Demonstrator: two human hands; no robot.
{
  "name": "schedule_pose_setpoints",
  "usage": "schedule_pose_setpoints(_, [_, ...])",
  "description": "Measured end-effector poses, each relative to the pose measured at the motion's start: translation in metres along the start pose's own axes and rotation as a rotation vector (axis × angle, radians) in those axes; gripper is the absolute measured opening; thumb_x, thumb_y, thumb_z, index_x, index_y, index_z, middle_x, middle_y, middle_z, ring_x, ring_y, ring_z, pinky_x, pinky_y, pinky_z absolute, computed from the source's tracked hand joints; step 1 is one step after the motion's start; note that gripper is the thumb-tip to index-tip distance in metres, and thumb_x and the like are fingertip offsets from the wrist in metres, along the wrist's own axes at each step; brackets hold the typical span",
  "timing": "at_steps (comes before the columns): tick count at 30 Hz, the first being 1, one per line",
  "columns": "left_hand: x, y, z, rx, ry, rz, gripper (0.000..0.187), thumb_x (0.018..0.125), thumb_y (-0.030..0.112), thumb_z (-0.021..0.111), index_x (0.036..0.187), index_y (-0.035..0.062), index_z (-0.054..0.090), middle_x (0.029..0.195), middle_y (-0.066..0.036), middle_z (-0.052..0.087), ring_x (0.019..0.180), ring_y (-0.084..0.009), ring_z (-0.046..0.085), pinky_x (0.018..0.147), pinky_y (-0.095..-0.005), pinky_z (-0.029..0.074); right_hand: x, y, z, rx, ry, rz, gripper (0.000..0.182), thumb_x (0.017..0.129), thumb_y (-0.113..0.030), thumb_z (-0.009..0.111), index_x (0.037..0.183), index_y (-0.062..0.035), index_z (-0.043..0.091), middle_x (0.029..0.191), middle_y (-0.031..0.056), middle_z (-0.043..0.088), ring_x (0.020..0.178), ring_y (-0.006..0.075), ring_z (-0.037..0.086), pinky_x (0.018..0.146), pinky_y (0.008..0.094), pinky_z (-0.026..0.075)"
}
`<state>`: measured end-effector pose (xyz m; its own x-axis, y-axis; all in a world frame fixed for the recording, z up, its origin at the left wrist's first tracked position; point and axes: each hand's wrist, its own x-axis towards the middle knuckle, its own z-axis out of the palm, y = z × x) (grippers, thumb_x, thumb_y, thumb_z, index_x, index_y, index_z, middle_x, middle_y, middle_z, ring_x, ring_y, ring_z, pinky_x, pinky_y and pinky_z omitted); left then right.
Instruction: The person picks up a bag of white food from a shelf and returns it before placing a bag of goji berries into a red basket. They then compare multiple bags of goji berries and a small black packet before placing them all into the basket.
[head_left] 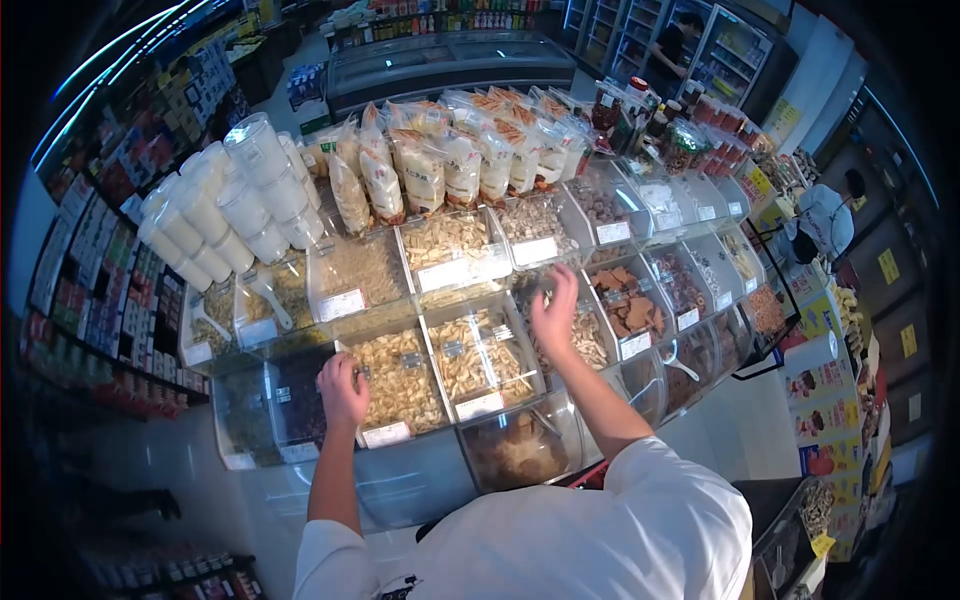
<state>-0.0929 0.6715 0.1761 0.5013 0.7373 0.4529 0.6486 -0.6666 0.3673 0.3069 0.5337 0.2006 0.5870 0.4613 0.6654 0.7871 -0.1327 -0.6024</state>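
My left hand has its fingers curled at the left edge of a clear-lidded bin of pale dried slices. A small dark piece shows by its fingertips; I cannot make out what it grips. My right hand reaches farther over the counter, thumb and fingers apart and bent, above a bin of light brown dried pieces. No object shows in it. Between the hands lies another bin of pale dried strips with a small metal hinge on its clear lid and a white label in front.
Plastic bags of dried food stand along the counter's back, beside stacked white canisters. White scoops lie on the left bins. A freezer chest stands behind. One person is by the fridges, another at the right.
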Motion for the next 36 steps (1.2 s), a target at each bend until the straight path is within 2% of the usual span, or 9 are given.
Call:
schedule_pose_setpoints(2, [-0.001,0.001,0.000,-0.014,0.023,0.020,0.031,0.079,0.008,0.069,0.108,0.0056,0.062,0.121,-0.014,0.059,0.120,-0.0342,0.053,0.103,-0.0482,0.039,-0.052,-0.023,-0.012,-0.043,-0.203,-0.024,0.043,0.079,0.000,0.062,0.121,-0.0007,0.053,0.134,0.0213,0.050,0.126,0.0398,0.047,0.109,0.0483,0.037])
schedule_pose_setpoints(5, [-0.002,0.000,0.003,0.000,0.019,0.041,0.029,0.080,0.010,0.068,0.109,0.0050,0.063,0.122,-0.014,0.059,0.120,-0.0341,0.053,0.102,-0.0476,0.039,-0.092,-0.027,-0.010,-0.058,-0.255,-0.039,0.037,0.078,-0.003,0.063,0.114,0.0001,0.056,0.128,0.0215,0.054,0.120,0.0399,0.051,0.105,0.0485,0.041])
schedule_pose_setpoints(7, [-0.005,-0.002,0.003,0.032,0.007,0.044,0.029,0.081,0.011,0.067,0.110,0.0046,0.063,0.123,-0.014,0.059,0.120,-0.0341,0.053,0.102,-0.0473,0.040,-0.094,-0.030,-0.013,-0.106,-0.342,-0.169,0.029,0.079,-0.006,0.064,0.107,0.0011,0.059,0.122,0.0213,0.058,0.114,0.0405,0.055,0.103,0.0487,0.043])
schedule_pose_setpoints(10, [-0.006,-0.006,0.006,0.063,0.011,0.042,0.029,0.084,0.013,0.065,0.112,0.0043,0.064,0.123,-0.014,0.059,0.120,-0.0345,0.053,0.101,-0.0477,0.040,-0.096,-0.032,-0.013,-0.126,-0.306,-0.182,0.025,0.080,-0.009,0.063,0.102,0.0014,0.061,0.119,0.0211,0.059,0.113,0.0402,0.055,0.102,0.0480,0.044])
schedule_pose_setpoints(13, [-0.013,-0.011,0.003,0.003,-0.052,0.015,0.034,0.087,0.015,0.063,0.119,0.0036,0.062,0.130,-0.017,0.058,0.126,-0.0354,0.051,0.107,-0.0485,0.037,-0.098,-0.032,-0.015,-0.128,-0.298,-0.182,0.026,0.080,-0.009,0.062,0.104,-0.0009,0.062,0.121,0.0191,0.060,0.115,0.0387,0.056,0.103,0.0476,0.044])
schedule_pose_setpoints(18, [-0.034,-0.009,-0.014,0.096,-0.159,0.176,0.046,0.090,0.019,0.059,0.133,0.0006,0.055,0.142,-0.021,0.051,0.138,-0.0365,0.043,0.118,-0.0492,0.028,-0.101,-0.029,-0.014,-0.156,-0.331,-0.166,0.027,0.080,-0.010,0.061,0.105,-0.0029,0.063,0.124,0.0174,0.060,0.118,0.0374,0.056,0.104,0.0468,0.043])
schedule_pose_setpoints(26, [-0.034,-0.008,-0.017,0.105,-0.151,0.128,0.049,0.084,0.015,0.059,0.131,0.0034,0.057,0.141,-0.019,0.053,0.137,-0.0337,0.045,0.115,-0.0476,0.032,-0.099,-0.033,-0.010,-0.203,-0.346,-0.170,0.031,0.076,-0.007,0.060,0.107,-0.0031,0.063,0.126,0.0173,0.061,0.118,0.0369,0.056,0.103,0.0465,0.045])
schedule_pose_setpoints(28, [-0.035,-0.009,-0.017,0.099,-0.137,0.123,0.049,0.082,0.012,0.058,0.131,0.0044,0.057,0.142,-0.018,0.053,0.136,-0.0338,0.045,0.114,-0.0478,0.033,-0.099,-0.036,-0.008,-0.189,-0.322,-0.161,0.026,0.076,-0.008,0.061,0.102,-0.0026,0.063,0.122,0.0170,0.063,0.115,0.0377,0.057,0.103,0.0473,0.045])
schedule_pose_setpoints(36, [-0.037,-0.015,-0.009,0.066,-0.047,0.137,0.047,0.081,0.012,0.058,0.127,0.0041,0.060,0.139,-0.017,0.056,0.136,-0.0321,0.047,0.113,-0.0467,0.035,-0.101,-0.036,-0.009,-0.235,-0.347,-0.166,0.031,0.077,-0.006,0.061,0.108,-0.0037,0.063,0.126,0.0161,0.061,0.117,0.0368,0.057,0.103,0.0462,0.045])
